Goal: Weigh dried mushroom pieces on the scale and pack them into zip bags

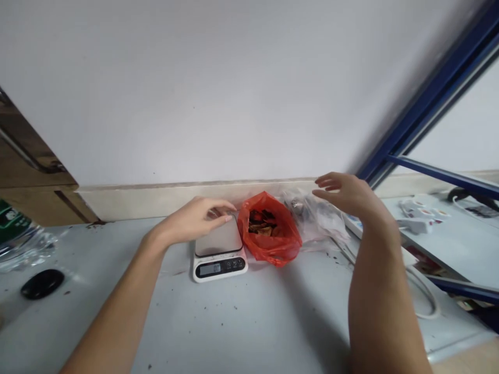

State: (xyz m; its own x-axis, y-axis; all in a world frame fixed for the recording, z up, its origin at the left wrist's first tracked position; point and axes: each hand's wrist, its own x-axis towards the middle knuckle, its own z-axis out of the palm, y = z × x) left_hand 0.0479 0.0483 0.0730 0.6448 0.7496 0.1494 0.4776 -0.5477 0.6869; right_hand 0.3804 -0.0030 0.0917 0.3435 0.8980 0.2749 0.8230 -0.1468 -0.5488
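Observation:
A white digital kitchen scale [220,268] with a bare metal plate stands on the pale tabletop, its display showing zeros. Over the plate hovers my left hand [197,221], fingers slightly curled and apart, with nothing seen in it. Right beside the scale sits an open red plastic bag [286,241] holding brown dried pieces [262,223] that look like peel or leaves. My right hand [343,192] is raised above clear plastic bags [317,218] to the right of the red one. Its fingers are spread and nothing shows in them.
A black oval object [42,283] and a clear bottle with a green label [17,234] are at the left. To the right are a blue metal frame [432,78], a power strip [353,226] with a white cable [434,306], and a wall behind.

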